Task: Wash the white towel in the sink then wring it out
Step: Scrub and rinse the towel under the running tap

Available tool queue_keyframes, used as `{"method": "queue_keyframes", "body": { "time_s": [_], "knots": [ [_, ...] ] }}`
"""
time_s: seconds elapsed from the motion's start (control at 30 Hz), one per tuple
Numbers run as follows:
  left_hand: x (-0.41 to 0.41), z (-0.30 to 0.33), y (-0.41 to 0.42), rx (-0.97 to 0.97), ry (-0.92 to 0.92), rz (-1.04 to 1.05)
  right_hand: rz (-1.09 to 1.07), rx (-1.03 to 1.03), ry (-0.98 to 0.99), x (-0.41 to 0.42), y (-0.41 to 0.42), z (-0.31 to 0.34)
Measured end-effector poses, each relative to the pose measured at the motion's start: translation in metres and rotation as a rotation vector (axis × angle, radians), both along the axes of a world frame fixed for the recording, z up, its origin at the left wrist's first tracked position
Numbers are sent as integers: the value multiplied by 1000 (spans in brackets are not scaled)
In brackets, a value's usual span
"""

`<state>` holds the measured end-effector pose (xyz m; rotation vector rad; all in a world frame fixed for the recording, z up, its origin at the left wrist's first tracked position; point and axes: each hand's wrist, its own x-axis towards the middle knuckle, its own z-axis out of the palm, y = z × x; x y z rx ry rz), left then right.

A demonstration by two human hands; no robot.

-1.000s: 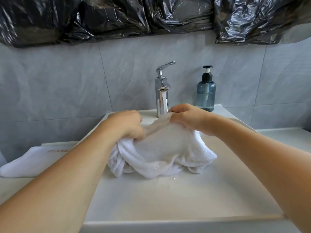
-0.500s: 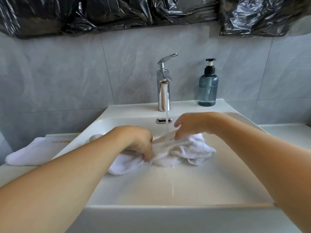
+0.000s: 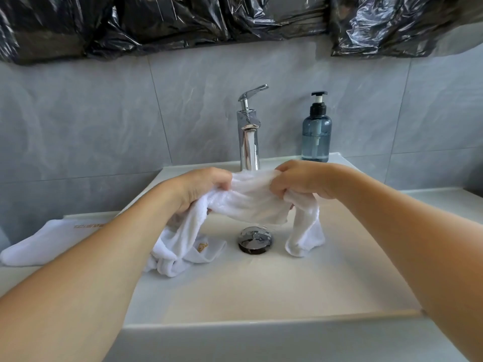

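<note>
The wet white towel [image 3: 251,202] is stretched between my two hands above the white sink [image 3: 261,288], just below the chrome tap [image 3: 248,137]. My left hand [image 3: 201,189] grips its left part, and the left end hangs down onto the basin floor. My right hand [image 3: 303,180] grips the right part, with a short end dangling beside the drain plug [image 3: 254,240]. I cannot tell whether water runs from the spout.
A blue soap pump bottle [image 3: 316,131] stands on the sink's back ledge, right of the tap. A second white towel [image 3: 44,241] lies on the counter at the left. Black plastic sheeting [image 3: 235,19] hangs over the grey tiled wall.
Both hands have lifted the towel off the basin floor and pulled it apart under the spout. The drain plug, hidden before, now shows. The stream seen half a second ago is not visible.
</note>
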<state>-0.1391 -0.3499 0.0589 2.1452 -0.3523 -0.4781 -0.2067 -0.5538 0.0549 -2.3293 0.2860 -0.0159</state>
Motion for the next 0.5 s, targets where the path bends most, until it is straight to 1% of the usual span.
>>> {"method": "queue_keyframes", "body": {
  "time_s": [0.1,0.2,0.27,0.33,0.43,0.5],
  "knots": [
    [4,1,-1,-88,-57,3,-6,-91,-42,3,0,-1],
    [4,3,-2,-101,-143,-2,12,-202,-48,5,0,0],
    [4,5,-3,-138,-160,2,22,-274,-33,6,1,2],
    [9,6,-2,-175,-157,18,70,-328,43,4,1,3],
    [13,6,0,-183,-123,38,155,-390,225,1,2,2],
    [16,4,0,-148,-103,50,151,-389,261,1,1,0]
  ]
}}
